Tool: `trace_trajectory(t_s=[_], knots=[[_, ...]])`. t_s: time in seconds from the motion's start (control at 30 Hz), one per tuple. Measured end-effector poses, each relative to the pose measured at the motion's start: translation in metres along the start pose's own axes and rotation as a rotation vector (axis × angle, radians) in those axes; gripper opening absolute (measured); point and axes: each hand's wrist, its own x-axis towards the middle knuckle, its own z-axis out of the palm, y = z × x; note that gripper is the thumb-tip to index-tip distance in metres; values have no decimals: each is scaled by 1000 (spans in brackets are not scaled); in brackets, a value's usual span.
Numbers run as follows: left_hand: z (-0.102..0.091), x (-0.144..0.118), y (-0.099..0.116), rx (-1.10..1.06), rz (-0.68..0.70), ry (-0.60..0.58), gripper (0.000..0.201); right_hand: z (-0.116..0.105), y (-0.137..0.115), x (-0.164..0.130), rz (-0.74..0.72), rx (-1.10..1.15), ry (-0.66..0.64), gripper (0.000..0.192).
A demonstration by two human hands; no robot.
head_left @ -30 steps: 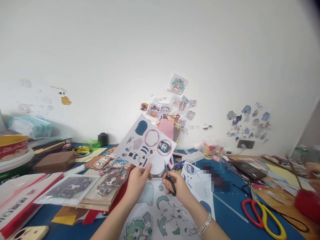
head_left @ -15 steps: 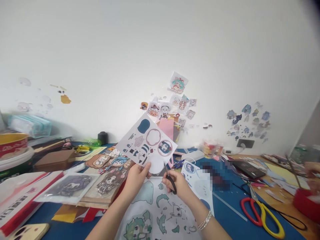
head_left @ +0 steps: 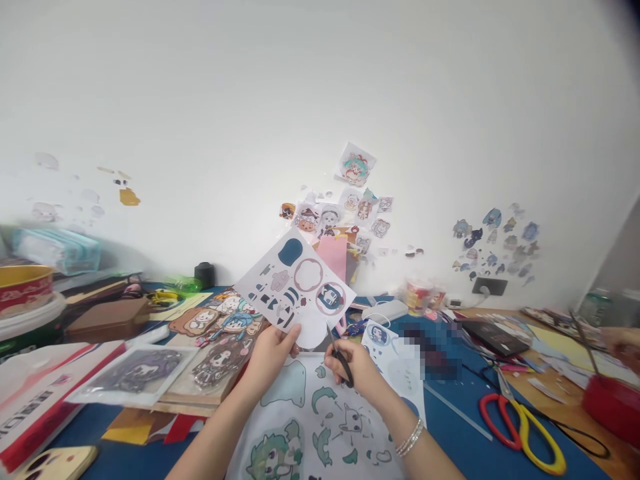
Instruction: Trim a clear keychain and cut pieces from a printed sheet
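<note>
**Sticker sheet under the scissors**

The left hand (head_left: 273, 350) pinches the sticker sheet (head_left: 295, 287) by its lower edge, raised above the printed sheet (head_left: 320, 427) on the blue table (head_left: 460, 433). The right hand (head_left: 357, 370) grips small black scissors (head_left: 340, 357), blades at the sheet's lower edge.

A home craft desk: stickers (head_left: 357, 167) on wall, scissors (head_left: 523, 427), paper sheets.
</note>
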Motion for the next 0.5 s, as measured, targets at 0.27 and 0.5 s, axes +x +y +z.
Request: trace_trajectory(t_s=[0.27, 0.5], knots=[[-1, 1, -1, 10, -4, -36, 44, -4, 2, 0, -19, -32, -15, 17], [-1, 4, -6, 24, 2, -54, 44, -7, 7, 2, -11, -73, -27, 16]])
